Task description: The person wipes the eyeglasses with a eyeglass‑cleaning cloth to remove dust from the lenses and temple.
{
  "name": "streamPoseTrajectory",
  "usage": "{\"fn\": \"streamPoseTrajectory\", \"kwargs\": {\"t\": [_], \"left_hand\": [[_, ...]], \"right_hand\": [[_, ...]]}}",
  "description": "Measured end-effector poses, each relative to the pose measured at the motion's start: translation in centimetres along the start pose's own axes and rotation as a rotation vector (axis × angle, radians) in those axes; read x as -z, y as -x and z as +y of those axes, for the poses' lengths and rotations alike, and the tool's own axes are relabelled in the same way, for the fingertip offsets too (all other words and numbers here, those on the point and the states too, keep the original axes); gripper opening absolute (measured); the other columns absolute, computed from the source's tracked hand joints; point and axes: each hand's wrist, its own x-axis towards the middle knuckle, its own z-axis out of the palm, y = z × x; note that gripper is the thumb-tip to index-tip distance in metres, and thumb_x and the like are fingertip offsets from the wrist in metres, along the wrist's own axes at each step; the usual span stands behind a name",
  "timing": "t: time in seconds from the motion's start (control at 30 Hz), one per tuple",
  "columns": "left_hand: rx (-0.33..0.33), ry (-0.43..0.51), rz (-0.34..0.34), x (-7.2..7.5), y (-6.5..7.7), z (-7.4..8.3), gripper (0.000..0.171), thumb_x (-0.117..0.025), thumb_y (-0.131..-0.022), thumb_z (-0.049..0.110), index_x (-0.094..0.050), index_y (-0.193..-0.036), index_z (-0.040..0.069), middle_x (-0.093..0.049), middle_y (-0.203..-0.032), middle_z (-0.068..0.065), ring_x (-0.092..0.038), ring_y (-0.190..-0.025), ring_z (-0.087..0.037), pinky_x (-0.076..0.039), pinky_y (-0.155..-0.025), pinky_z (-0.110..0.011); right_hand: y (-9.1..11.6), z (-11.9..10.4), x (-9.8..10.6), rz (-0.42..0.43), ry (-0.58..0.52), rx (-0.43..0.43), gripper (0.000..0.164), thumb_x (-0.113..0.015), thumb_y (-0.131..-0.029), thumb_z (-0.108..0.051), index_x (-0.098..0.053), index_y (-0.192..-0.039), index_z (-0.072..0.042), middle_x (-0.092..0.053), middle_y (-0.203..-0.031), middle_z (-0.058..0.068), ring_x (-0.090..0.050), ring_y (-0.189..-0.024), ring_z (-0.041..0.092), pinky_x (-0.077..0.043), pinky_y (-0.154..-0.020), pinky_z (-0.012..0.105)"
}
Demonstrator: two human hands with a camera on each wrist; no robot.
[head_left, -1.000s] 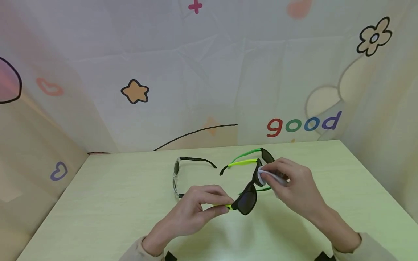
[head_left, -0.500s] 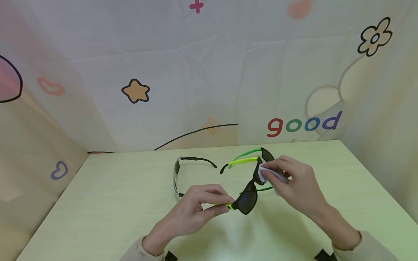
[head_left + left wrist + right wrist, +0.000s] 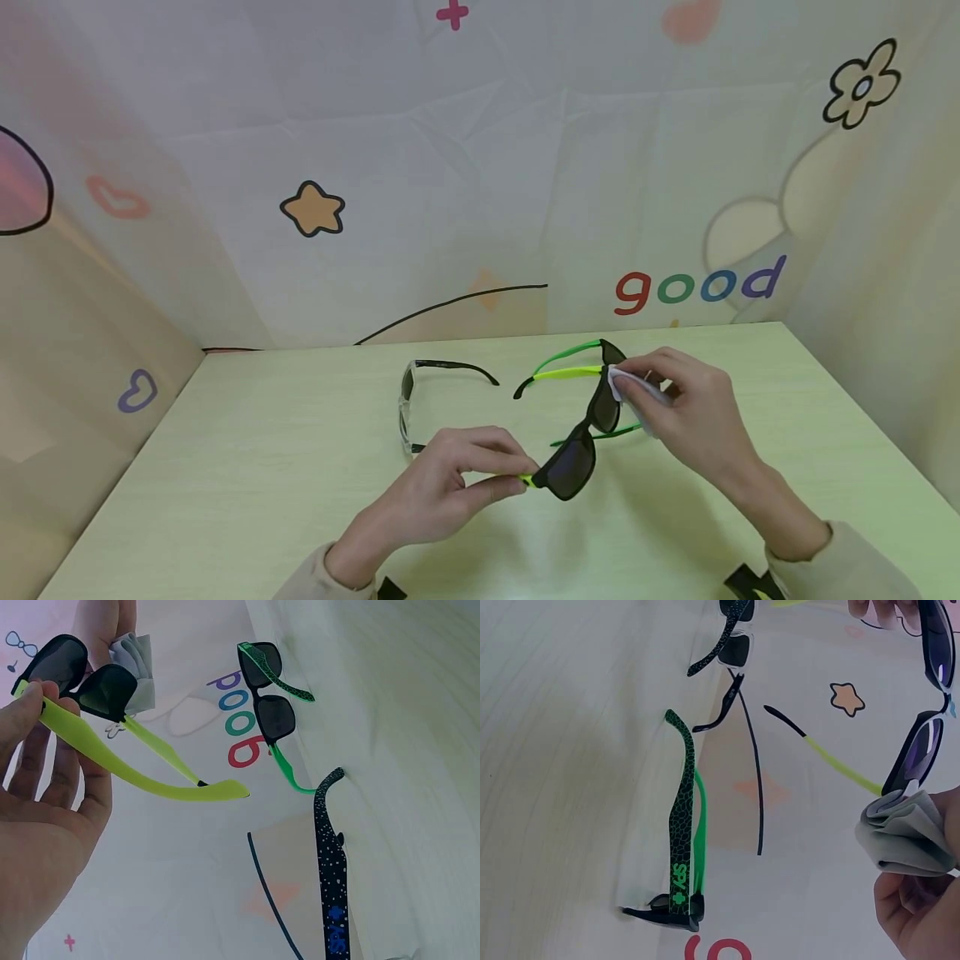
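My left hand (image 3: 461, 479) pinches black-framed sunglasses (image 3: 572, 462) with yellow temples near the hinge of one temple, holding them up with the dark lenses toward the right. Between the thumb and fingers of my right hand (image 3: 693, 408) is a folded pale grey cloth (image 3: 907, 832), bunched at the corner of the far lens. In the left wrist view, the near yellow temple (image 3: 142, 772) extends from the left thumb and fingers. The cloth partly covers the frame's end by the far hinge in the right wrist view.
Behind the held pair, sunglasses with green temples (image 3: 566, 357) rest on the pale table (image 3: 225, 500). Clear-framed sunglasses (image 3: 405, 408) with dark temples stand left of them, partly hidden by the left hand. A printed curtain (image 3: 450, 167) hangs behind the table.
My right hand with the cloth has shifted right and slightly up, from over the far lens to its outer edge, uncovering more of the lens. The sunglasses have tilted slightly; my left hand keeps its grip.
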Motion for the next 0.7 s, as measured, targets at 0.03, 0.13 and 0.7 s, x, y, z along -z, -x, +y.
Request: {"fn": "streamPoseTrajectory", "kwargs": {"t": [0.03, 0.13, 0.7], "left_hand": [[0.003, 0.003, 0.002, 0.0, 0.0, 0.0, 0.018, -0.072, -0.094, -0.003, -0.077, -0.112, -0.001, -0.072, -0.099, -0.004, -0.066, -0.086, -0.009, -0.058, -0.069, -0.025], [0.013, 0.011, 0.006, 0.0, 0.1, 0.1, 0.019, -0.072, -0.094, -0.003, -0.077, -0.112, -0.001, -0.072, -0.099, -0.005, -0.065, -0.085, -0.009, -0.057, -0.068, -0.025], [0.013, -0.005, 0.009, -0.1, 0.0, 0.0, 0.019, -0.072, -0.094, -0.003, -0.078, -0.111, 0.0, -0.073, -0.098, -0.005, -0.065, -0.085, -0.009, -0.057, -0.069, -0.025]], "right_hand": [[0.0, 0.0, 0.0, 0.001, 0.002, -0.001, 0.021, -0.083, -0.082, 0.005, -0.08, -0.094, -0.012, -0.069, -0.083, -0.009, -0.055, -0.061, 0.007, -0.046, -0.053, 0.014], [-0.1, 0.0, 0.3, 0.007, 0.007, 0.003, 0.021, -0.084, -0.082, 0.005, -0.08, -0.094, -0.011, -0.07, -0.083, -0.008, -0.055, -0.062, 0.007, -0.046, -0.054, 0.013], [-0.9, -1.5, 1.7, -0.062, -0.018, 0.148, 0.034, -0.081, -0.078, 0.015, -0.078, -0.102, -0.009, -0.07, -0.101, -0.002, -0.061, -0.091, 0.009, -0.051, -0.075, 0.011]]}}
